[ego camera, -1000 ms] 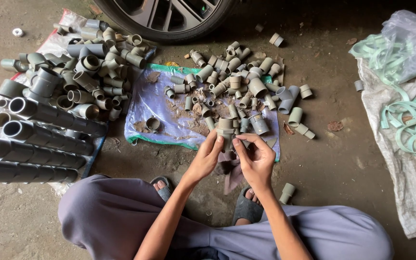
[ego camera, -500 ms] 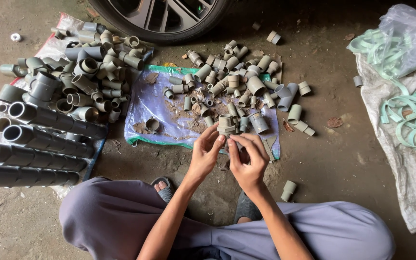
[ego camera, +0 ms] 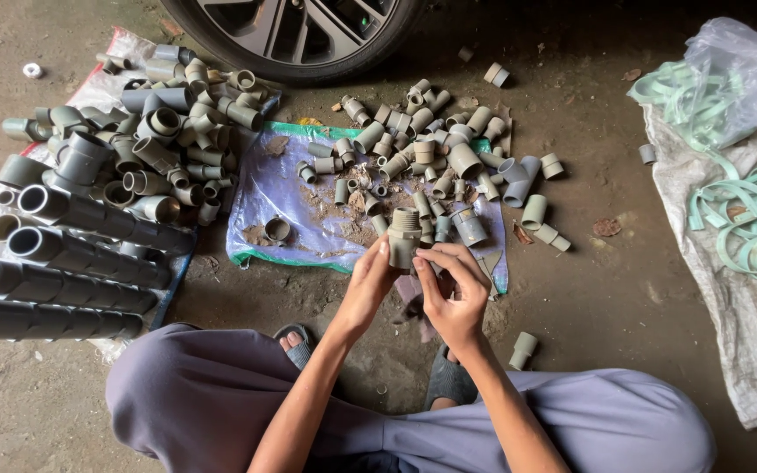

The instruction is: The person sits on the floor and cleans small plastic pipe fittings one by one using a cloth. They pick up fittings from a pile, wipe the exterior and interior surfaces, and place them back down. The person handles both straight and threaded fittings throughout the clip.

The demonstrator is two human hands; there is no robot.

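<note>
Fitting (ego camera: 404, 236), a grey threaded pipe piece, stands upright between both hands, just above the plastic sheet (ego camera: 282, 188). Left hand (ego camera: 368, 285) pinches its lower body with thumb and fingertips; right hand (ego camera: 450, 293) curls beside it, fingers bent toward its base, though whether they grip it I cannot tell. With so light a hold it could slip and drop among the loose fittings (ego camera: 435, 149) just beyond the fingers, and be lost in that heap.
</note>
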